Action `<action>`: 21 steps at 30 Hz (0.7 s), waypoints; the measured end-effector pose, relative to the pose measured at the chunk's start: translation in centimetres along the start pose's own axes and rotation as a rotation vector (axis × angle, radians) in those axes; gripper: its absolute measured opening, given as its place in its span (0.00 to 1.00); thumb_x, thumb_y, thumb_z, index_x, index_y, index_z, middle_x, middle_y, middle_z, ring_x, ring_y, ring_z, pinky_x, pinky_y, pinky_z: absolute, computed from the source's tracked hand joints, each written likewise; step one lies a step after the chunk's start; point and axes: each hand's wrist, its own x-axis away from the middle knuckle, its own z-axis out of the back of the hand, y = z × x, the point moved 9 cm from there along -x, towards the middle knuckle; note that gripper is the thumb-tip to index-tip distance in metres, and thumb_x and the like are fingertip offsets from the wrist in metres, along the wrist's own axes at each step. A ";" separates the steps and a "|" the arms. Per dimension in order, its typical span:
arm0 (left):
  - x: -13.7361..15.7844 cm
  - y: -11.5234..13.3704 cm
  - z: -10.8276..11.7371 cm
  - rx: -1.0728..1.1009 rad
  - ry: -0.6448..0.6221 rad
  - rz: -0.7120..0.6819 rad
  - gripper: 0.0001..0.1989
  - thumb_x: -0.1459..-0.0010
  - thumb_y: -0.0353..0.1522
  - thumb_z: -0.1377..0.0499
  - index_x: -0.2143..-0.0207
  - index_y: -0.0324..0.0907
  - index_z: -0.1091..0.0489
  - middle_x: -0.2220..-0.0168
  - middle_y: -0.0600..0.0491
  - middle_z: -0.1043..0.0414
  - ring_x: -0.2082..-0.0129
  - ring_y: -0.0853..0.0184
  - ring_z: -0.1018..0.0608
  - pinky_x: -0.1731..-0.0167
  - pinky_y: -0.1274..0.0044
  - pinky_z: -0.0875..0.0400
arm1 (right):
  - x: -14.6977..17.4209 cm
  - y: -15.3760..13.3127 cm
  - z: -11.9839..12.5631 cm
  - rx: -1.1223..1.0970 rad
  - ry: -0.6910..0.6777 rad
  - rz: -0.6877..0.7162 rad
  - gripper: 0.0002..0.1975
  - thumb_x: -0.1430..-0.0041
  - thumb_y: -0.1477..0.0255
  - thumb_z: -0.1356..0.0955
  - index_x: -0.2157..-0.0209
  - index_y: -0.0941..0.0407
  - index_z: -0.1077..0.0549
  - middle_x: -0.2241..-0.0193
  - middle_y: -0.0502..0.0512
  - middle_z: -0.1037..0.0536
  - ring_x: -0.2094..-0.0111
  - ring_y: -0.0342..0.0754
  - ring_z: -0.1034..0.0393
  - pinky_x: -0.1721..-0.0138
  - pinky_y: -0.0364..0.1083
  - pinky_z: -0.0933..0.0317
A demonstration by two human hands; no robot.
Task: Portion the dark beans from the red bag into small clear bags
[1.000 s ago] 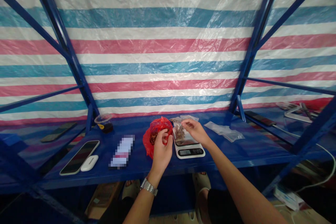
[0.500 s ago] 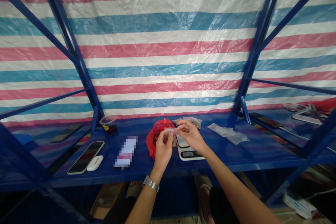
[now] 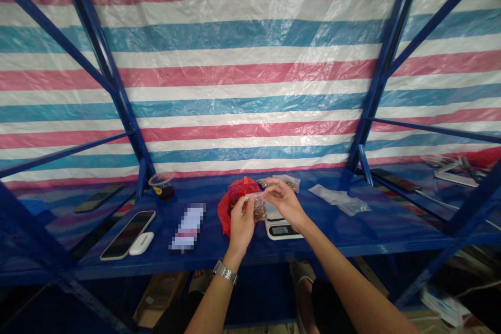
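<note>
Between my two hands is a small clear zip bag [image 3: 259,210] with brownish bits inside. My left hand [image 3: 241,219] pinches its top left edge, and my right hand [image 3: 285,199] pinches the top right corner. Just behind my left hand lies an open red plastic bag [image 3: 226,214] with dark contents. A white digital scale [image 3: 282,230] stands under my right hand, which hides part of its pan. Filled zip bags [image 3: 291,181] lie beyond my right hand.
Flat clear bags [image 3: 340,198] lie right on the blue shelf [image 3: 352,240]. To the left are a phone [image 3: 129,235], a white earbud case [image 3: 141,243], a lit phone [image 3: 189,225] and a plastic cup [image 3: 162,186] of dark liquid. Blue posts [image 3: 378,73] frame both sides.
My left hand has shifted slightly left and turned, so more of the zip bag shows, stretched flatter between both hands. The right hand has barely moved.
</note>
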 end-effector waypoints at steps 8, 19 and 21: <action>-0.1 0.1 -0.5 0.014 -0.021 -0.002 0.18 0.37 0.46 0.40 0.59 0.41 0.22 0.57 0.46 0.18 0.55 0.58 0.18 0.52 0.71 0.25 | -0.4 0.9 0.7 0.024 0.093 0.040 0.18 0.48 0.61 0.24 0.60 0.50 0.32 0.71 0.47 0.23 0.68 0.48 0.26 0.61 0.48 0.32; -0.2 -0.9 -0.3 -0.008 -0.024 0.036 0.20 0.36 0.47 0.41 0.57 0.41 0.23 0.57 0.46 0.18 0.55 0.57 0.18 0.52 0.69 0.26 | 0.2 0.6 -0.8 0.010 0.007 0.029 0.19 0.45 0.62 0.26 0.54 0.49 0.31 0.70 0.47 0.24 0.67 0.49 0.27 0.61 0.48 0.33; -0.2 -0.9 -0.4 -0.009 -0.031 0.028 0.19 0.36 0.47 0.41 0.56 0.41 0.23 0.56 0.45 0.18 0.54 0.57 0.18 0.51 0.69 0.26 | 0.1 0.5 -0.6 -0.002 0.043 0.054 0.18 0.46 0.63 0.26 0.55 0.49 0.31 0.69 0.47 0.24 0.67 0.48 0.27 0.62 0.47 0.33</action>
